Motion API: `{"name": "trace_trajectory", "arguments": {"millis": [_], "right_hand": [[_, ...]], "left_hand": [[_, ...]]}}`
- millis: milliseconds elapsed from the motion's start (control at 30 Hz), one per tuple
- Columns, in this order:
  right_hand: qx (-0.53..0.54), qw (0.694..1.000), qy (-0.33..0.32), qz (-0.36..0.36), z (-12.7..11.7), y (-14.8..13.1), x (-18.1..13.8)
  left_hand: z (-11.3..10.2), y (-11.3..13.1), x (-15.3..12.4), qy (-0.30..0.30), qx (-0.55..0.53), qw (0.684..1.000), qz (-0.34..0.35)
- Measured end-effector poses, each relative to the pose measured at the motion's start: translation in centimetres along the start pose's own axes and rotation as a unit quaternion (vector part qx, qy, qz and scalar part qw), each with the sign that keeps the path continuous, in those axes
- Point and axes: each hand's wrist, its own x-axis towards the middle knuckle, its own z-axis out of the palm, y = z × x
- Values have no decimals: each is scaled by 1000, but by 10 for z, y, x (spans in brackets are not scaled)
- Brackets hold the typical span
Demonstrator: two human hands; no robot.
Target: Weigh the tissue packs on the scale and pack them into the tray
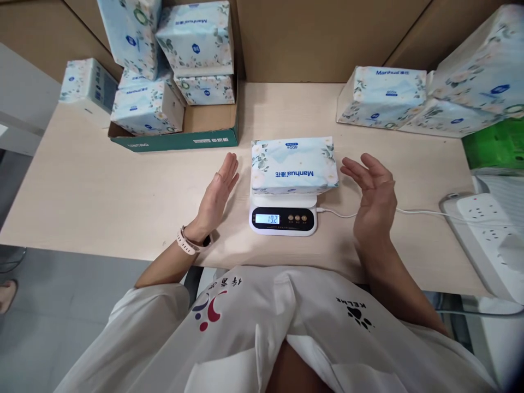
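Note:
A pack of tissues (295, 161) with a blue floral wrapper rests on a white digital scale (283, 229), its printing upside down to me. The scale's lit display (267, 219) appears to read 192; I cannot make out a decimal point. My left hand (218, 196), with a pale pink watch band on the wrist, is held to the left of the pack, fingers stretched out and apart from it. On the pack's right side, my right hand (373, 194) is raised with its fingers loosely curved, also not touching the pack. Both hands hold nothing.
At the back left, a green cardboard tray (176, 143) holds several tissue packs, with one pack (88, 90) beside it. More packs (382, 98) are stacked back right near a green plastic item (495, 144). A white cable (339, 214) runs right from the scale towards a power strip (483, 218).

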Motion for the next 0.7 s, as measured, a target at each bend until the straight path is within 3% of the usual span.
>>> {"name": "trace_trajectory", "arguments": {"millis": [700], "right_hand": [[24,999,15,31,-2,-4,2]], "left_hand": [[-2,2,0,11,10,1000,0]]}}
